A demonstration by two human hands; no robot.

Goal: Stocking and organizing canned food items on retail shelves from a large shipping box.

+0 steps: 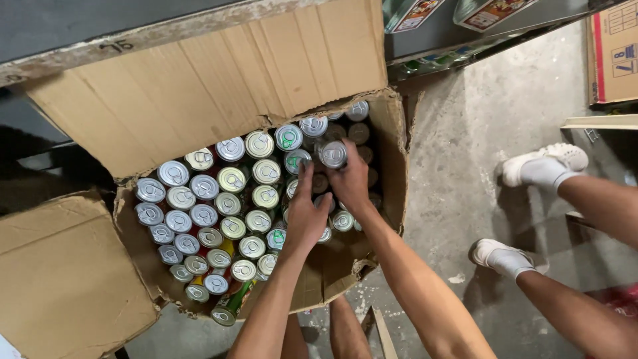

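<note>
- Person's forearms, nearest the camera: both reach forward from the bottom edge of the view into an open cardboard box (392, 133) standing on a concrete floor (478, 119).
- Left hand (304, 216): laid over the cans near the box's right side, fingers together and stretched forward; whether they clamp a can underneath cannot be told.
- Right hand (351, 183): just beside the left, fingers closed around a silver-topped can (333, 153), held at the upper right part of the box.
- Upright cans (199, 216): pull-tab tops up, packed in close rows across the left and middle of the box; one can (229, 307) lies tipped at the near edge.
- Right side of the box: a lower, darker layer of cans (362, 136) shows, apparently a gap in the top layer; the near right corner shows bare cardboard.
- Progress, as judged: top layer largely full at left, right portion open.
- Another person's legs and white shoes (545, 166): on the floor, right of the box, well apart.
- Far edge: raised box flap (219, 86), shelf above.
</note>
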